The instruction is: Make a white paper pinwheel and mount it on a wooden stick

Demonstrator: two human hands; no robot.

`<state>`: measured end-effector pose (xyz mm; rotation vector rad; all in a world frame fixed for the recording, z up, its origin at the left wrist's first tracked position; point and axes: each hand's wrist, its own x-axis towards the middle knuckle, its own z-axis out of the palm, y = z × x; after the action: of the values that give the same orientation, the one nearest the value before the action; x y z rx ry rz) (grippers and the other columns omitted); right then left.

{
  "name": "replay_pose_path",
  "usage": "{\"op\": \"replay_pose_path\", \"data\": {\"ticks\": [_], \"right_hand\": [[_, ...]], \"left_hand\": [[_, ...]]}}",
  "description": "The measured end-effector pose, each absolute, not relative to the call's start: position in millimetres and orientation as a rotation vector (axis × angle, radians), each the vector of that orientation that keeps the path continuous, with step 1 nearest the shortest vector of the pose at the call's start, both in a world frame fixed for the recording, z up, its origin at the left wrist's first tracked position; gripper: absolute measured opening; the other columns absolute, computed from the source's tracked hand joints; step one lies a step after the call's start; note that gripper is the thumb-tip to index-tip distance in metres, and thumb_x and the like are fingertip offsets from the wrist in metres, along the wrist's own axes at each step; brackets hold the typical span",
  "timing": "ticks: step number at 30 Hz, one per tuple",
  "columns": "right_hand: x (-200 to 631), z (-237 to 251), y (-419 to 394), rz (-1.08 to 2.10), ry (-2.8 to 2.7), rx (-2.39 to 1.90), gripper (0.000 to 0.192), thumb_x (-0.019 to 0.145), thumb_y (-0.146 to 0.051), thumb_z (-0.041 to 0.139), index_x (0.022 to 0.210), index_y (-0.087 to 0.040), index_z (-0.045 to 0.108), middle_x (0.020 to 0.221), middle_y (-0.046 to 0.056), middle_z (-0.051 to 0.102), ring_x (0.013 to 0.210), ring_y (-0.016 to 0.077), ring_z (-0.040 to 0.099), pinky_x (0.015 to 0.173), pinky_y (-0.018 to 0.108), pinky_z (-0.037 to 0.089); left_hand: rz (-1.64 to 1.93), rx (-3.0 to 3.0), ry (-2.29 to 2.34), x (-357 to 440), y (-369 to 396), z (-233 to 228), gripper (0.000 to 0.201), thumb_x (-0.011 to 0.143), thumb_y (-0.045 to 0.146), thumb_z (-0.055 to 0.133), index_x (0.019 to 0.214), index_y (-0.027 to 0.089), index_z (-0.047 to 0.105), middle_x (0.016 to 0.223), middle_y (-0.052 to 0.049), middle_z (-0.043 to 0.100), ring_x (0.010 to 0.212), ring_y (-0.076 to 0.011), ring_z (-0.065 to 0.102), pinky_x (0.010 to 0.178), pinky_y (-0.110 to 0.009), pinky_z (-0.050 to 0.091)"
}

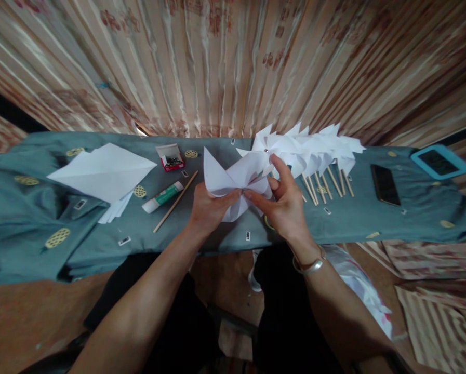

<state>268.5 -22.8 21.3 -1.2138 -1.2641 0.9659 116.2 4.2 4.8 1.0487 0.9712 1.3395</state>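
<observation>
A white paper pinwheel (221, 176) is held up between both hands over the front middle of the cloth. My left hand (209, 205) grips its left side, the thumb pressed at the centre. From the right, my right hand (289, 202) pinches close to the same centre with its thumb, the index finger raised; whether a pin sits there is too small to tell. Just beyond lies a row of finished white pinwheels (306, 148) on wooden sticks. Left of my left hand are a loose wooden stick (176, 201), a white and green glue stick (163, 196) and an open red box of small metal pins (172, 160).
Folded white paper sheets (104, 169) are stacked at the left on the green cloth (88, 249). A dark phone (385, 184) and a blue-framed tablet (440, 161) lie to the right. A pleated curtain (217, 67) hangs behind; a white plastic bag (357, 280) is on the floor.
</observation>
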Motion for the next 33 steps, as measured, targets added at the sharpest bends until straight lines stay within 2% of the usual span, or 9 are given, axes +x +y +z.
{"op": "replay_pose_path", "data": {"ticks": [5,11,23,33], "right_hand": [[265.7,21.5,-23.2,0.997,-1.224,-1.205,0.083,0.075,-0.027,0.077,0.145,-0.029,0.034,0.081,-0.002,0.069,0.071,0.0183,0.066,0.068,0.037,0.062],[263.4,21.0,-23.4,0.960,-1.231,-1.204,0.077,0.075,-0.027,0.077,0.142,-0.029,0.038,0.084,-0.002,0.069,0.073,0.0172,0.065,0.070,0.037,0.061],[262.9,21.1,-23.3,0.945,-1.236,-1.219,0.078,0.077,-0.028,0.076,0.144,-0.029,0.037,0.084,-0.002,0.068,0.067,0.0158,0.063,0.067,0.036,0.061],[264.2,20.5,-22.9,0.916,-1.283,-1.243,0.074,0.078,-0.030,0.076,0.141,-0.030,0.040,0.087,0.000,0.068,0.073,0.0196,0.066,0.070,0.041,0.063]], "left_hand": [[1.341,1.027,0.966,117.5,2.9,5.2,0.034,0.058,0.026,0.086,0.087,0.012,0.076,0.084,-0.007,0.078,0.071,-0.0190,0.071,0.069,-0.029,0.058],[1.364,0.989,0.959,118.4,2.3,3.6,0.032,0.057,0.026,0.087,0.085,0.013,0.076,0.082,-0.007,0.078,0.069,-0.0180,0.070,0.067,-0.028,0.057],[1.400,0.989,0.967,119.9,2.7,2.4,0.036,0.059,0.024,0.085,0.092,0.015,0.076,0.091,-0.006,0.079,0.079,-0.0195,0.072,0.075,-0.030,0.058],[1.355,0.928,1.001,119.9,1.9,6.1,0.035,0.054,0.025,0.086,0.085,0.013,0.076,0.082,-0.006,0.078,0.070,-0.0188,0.070,0.068,-0.030,0.057]]}}
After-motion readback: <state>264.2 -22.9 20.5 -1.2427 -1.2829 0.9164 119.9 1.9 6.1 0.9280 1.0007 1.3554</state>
